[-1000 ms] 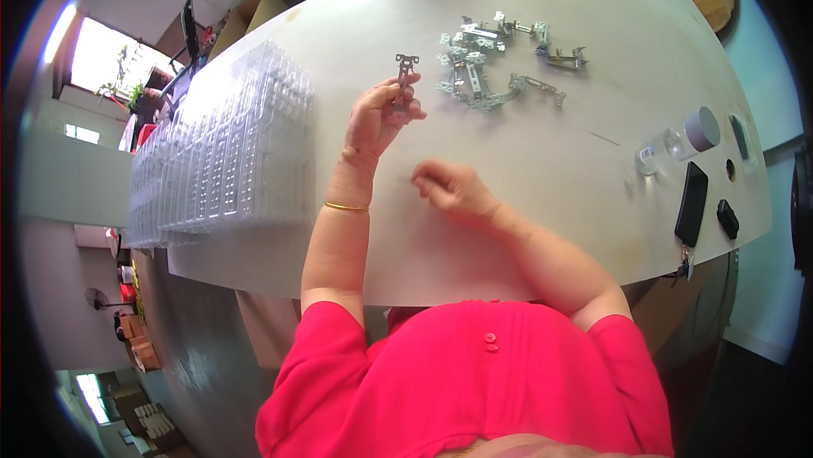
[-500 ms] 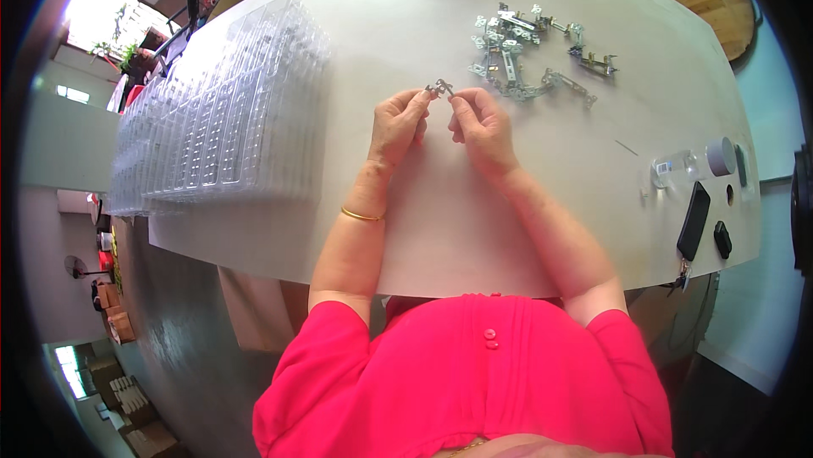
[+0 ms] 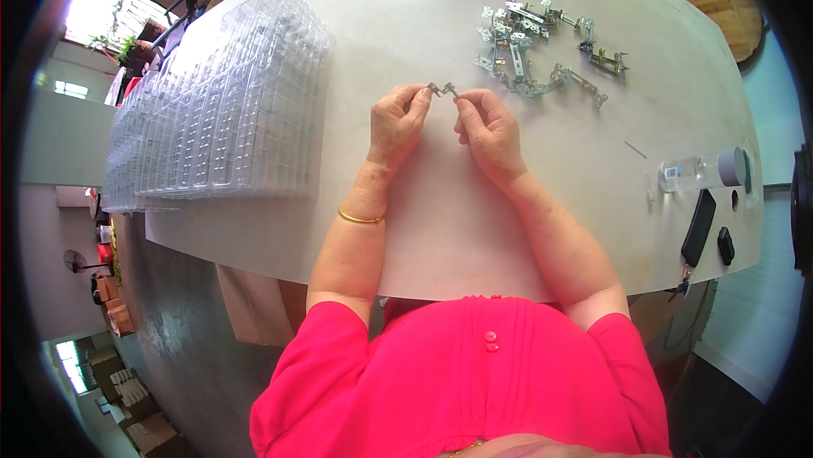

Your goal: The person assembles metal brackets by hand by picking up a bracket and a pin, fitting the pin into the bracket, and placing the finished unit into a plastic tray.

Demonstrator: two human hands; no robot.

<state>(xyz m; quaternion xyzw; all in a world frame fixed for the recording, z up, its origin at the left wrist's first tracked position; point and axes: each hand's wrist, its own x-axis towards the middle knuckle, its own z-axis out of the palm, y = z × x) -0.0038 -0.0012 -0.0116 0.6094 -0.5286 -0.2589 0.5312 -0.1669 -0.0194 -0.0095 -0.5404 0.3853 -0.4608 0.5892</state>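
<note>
Above the middle of the table, a small dark metal piece point(image 3: 443, 89) with several bent arms, like a link or bracket, spans the gap between my hands. My left hand point(image 3: 398, 125) is closed, thumb and forefinger pinching the piece's left end. Closed too, my right hand point(image 3: 489, 133) grips its right end the same way. The fingertips hide both ends, and whether it is one part or two joined ones is too small to tell. Beyond my right hand lies a loose cluster of silvery metal bracket or hinge parts point(image 3: 518, 58), some with brassy pieces.
Tall stacks of clear plastic trays point(image 3: 246, 119) fill the table's left side. On the right are a thin metal rod point(image 3: 635, 149), a clear bottle point(image 3: 684, 174) with a grey lid, a black phone point(image 3: 698, 227), a small black case point(image 3: 726, 246) and keys point(image 3: 683, 283).
The metal piece looks more spread out between my fingers, and my hands sit slightly farther apart. Both hands keep their pinch. The whole view has shifted a little.
</note>
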